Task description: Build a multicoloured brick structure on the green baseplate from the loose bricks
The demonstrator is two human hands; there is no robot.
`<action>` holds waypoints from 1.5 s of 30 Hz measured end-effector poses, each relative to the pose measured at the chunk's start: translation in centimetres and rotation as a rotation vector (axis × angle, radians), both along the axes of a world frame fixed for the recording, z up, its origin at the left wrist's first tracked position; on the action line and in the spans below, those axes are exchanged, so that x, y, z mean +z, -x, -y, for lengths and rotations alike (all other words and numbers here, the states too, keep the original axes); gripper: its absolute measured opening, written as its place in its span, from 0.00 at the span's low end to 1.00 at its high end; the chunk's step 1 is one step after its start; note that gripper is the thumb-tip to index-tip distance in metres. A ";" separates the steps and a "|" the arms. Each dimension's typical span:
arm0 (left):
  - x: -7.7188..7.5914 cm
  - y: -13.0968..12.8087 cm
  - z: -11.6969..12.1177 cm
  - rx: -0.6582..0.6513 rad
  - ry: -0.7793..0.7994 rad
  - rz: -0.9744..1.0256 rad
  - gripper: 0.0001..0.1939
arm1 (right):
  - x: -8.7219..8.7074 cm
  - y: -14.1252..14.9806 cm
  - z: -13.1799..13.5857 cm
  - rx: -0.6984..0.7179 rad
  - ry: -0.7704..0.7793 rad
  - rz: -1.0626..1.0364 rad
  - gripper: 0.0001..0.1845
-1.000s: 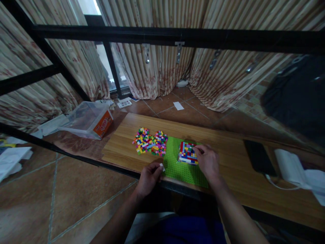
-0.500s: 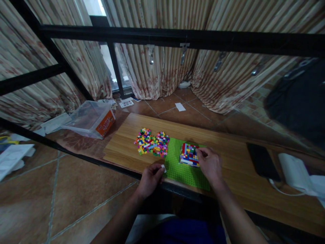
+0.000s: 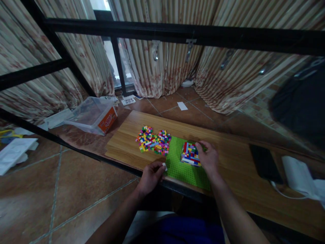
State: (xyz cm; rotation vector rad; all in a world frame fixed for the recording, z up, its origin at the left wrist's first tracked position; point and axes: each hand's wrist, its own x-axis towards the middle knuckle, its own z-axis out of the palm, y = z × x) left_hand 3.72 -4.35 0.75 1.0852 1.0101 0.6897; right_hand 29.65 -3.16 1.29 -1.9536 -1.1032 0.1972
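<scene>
My left hand [image 3: 151,175] pinches a small white toy brick [image 3: 165,166] between thumb and fingertips, by the near left edge of a green baseplate [image 3: 175,171]. On that plate stands a low block built of many-coloured toy bricks [image 3: 190,156]. My right hand [image 3: 208,156] is at the right side of this build, with its thumb against the upper right part and its fingers bent behind. The hand hides the build's right edge, and I cannot make out any loose brick there. Left of the plate lies a heap of small loose bricks [image 3: 152,141].
The wooden board [image 3: 228,149] also carries a black phone [image 3: 265,164] with a white cable and a white box-shaped device [image 3: 297,173] at the right. A clear plastic bin [image 3: 92,115] is beyond its left end. A black metal bar [image 3: 162,28] crosses above.
My right hand has shifted slightly back, and its fingers have opened a little at the build's right side. My left hand keeps the white brick. The whole view has tilted slightly.
</scene>
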 end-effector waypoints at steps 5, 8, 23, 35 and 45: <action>-0.1 0.0 0.0 -0.004 0.004 0.006 0.19 | -0.3 0.4 0.3 0.028 0.036 -0.106 0.29; -0.2 0.0 0.0 0.000 0.002 0.004 0.19 | -0.5 0.6 0.4 0.033 0.034 -0.151 0.29; -0.1 0.0 -0.2 0.008 -0.022 0.029 0.21 | 1.2 0.3 1.6 -0.076 -0.156 -0.107 0.28; -0.3 0.0 -0.2 -0.006 -0.025 0.041 0.22 | 2.2 11.9 6.7 0.425 0.027 -0.031 0.15; -0.1 0.5 -0.5 -0.055 -0.015 0.080 0.21 | 0.9 14.1 5.9 0.436 0.062 -0.115 0.13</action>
